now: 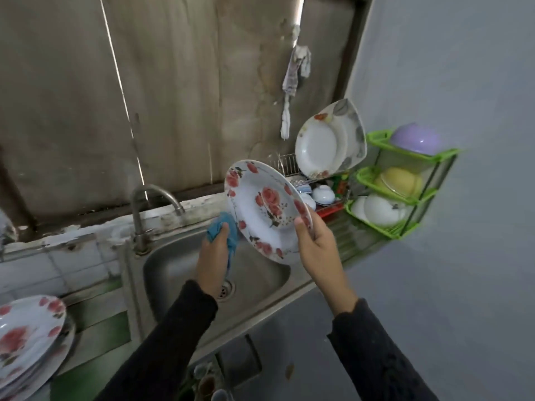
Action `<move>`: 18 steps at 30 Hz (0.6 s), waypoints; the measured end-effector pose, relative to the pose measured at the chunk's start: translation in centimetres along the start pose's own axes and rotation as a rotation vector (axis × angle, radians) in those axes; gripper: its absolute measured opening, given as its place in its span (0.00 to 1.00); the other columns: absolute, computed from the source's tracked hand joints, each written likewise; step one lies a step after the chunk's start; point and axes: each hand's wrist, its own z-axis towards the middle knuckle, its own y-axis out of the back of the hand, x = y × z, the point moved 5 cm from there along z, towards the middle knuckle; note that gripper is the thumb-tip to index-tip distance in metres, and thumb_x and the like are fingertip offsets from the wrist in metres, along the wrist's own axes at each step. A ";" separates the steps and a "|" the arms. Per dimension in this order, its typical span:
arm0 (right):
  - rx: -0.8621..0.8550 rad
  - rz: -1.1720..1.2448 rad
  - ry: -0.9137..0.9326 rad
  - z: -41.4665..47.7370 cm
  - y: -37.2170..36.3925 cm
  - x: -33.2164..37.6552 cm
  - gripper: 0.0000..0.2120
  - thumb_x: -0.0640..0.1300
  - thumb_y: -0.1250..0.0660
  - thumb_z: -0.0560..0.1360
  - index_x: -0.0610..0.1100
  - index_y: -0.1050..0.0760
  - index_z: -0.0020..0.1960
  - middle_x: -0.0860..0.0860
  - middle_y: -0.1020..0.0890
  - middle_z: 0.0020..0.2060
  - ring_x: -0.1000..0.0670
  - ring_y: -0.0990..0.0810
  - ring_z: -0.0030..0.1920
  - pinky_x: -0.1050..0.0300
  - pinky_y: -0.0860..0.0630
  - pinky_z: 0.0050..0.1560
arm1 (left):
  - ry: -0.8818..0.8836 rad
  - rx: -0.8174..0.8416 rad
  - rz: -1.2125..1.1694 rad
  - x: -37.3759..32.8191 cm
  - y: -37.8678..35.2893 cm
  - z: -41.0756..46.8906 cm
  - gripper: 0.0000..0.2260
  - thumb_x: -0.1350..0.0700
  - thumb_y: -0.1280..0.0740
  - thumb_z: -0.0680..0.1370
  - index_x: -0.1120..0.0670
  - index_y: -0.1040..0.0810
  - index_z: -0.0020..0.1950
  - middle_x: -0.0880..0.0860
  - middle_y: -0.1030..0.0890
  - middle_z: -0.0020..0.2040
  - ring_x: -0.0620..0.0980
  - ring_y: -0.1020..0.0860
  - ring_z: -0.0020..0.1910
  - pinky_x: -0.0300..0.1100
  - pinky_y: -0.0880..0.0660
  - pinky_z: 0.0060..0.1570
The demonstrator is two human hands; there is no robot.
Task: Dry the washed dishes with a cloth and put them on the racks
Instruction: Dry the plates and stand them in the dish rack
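Observation:
My right hand [314, 241] grips the lower right rim of a white plate with red roses [265, 209], tilted on edge above the sink [185, 264]. My left hand [212, 256] holds a bunched blue cloth [224, 230] against the plate's back left side. A stack of rose plates [29, 340] lies at the lower left on the counter. The metal dish rack [289, 166] behind the plate holds two upright flowered plates [327, 140] and small bowls [321, 193].
A green three-tier corner rack [405, 230] on the right wall holds a purple bowl [417, 138], a yellow bowl [398, 180] and white dishes [379, 211]. A curved tap [150, 198] stands behind the sink. A rag [295, 73] hangs on the back wall.

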 end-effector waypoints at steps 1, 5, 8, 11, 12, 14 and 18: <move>-0.025 0.002 0.014 0.9 1.1 -0.2 0.17 0.40 0.40 0.85 0.49 0.28 0.72 0.54 0.21 0.66 0.58 0.25 0.67 0.55 0.27 0.69 | 0.003 0.021 -0.017 -0.3 -1.6 0.7 0.15 0.47 0.42 0.84 0.55 0.23 0.61 0.54 0.20 0.50 0.52 0.22 0.50 0.43 0.25 0.53; -0.113 0.028 0.076 5.6 4.9 -1.1 0.16 0.44 0.40 0.85 0.56 0.27 0.70 0.54 0.21 0.65 0.55 0.24 0.68 0.46 0.26 0.69 | -0.088 0.063 -0.045 -2.6 -7.9 5.0 0.11 0.50 0.42 0.84 0.52 0.23 0.59 0.53 0.19 0.53 0.49 0.21 0.51 0.43 0.25 0.51; -0.164 0.026 0.110 9.4 6.5 -1.8 0.16 0.45 0.41 0.85 0.64 0.30 0.67 0.56 0.21 0.66 0.55 0.25 0.69 0.45 0.27 0.70 | -0.109 0.067 -0.097 -3.6 -11.6 8.5 0.10 0.52 0.41 0.84 0.53 0.22 0.51 0.51 0.18 0.41 0.48 0.19 0.42 0.41 0.22 0.41; -0.229 0.011 0.140 14.0 7.9 -3.1 0.16 0.45 0.41 0.85 0.60 0.30 0.70 0.55 0.23 0.68 0.56 0.27 0.70 0.45 0.29 0.72 | -0.120 0.087 -0.139 -4.2 -14.7 13.0 0.12 0.45 0.37 0.79 0.49 0.18 0.50 0.57 0.16 0.50 0.57 0.18 0.53 0.56 0.22 0.58; -0.240 0.004 0.146 15.7 8.4 -3.5 0.16 0.47 0.41 0.85 0.59 0.30 0.71 0.55 0.24 0.69 0.56 0.27 0.70 0.45 0.29 0.72 | -0.122 0.085 -0.150 -4.6 -15.8 14.5 0.13 0.43 0.36 0.78 0.49 0.17 0.52 0.58 0.16 0.53 0.56 0.19 0.55 0.57 0.23 0.60; -0.247 -0.009 0.159 18.2 9.1 -3.8 0.16 0.48 0.41 0.85 0.58 0.30 0.71 0.55 0.23 0.68 0.56 0.27 0.70 0.44 0.29 0.72 | -0.139 0.084 -0.163 -5.3 -17.5 16.5 0.14 0.46 0.38 0.82 0.56 0.20 0.55 0.58 0.17 0.50 0.50 0.19 0.49 0.45 0.21 0.54; -0.276 -0.020 0.186 23.2 10.5 -4.4 0.17 0.44 0.41 0.85 0.65 0.31 0.67 0.56 0.23 0.66 0.57 0.26 0.70 0.46 0.29 0.72 | -0.193 0.090 -0.149 -6.4 -21.5 20.6 0.14 0.52 0.41 0.84 0.60 0.23 0.58 0.50 0.22 0.43 0.47 0.23 0.45 0.39 0.26 0.48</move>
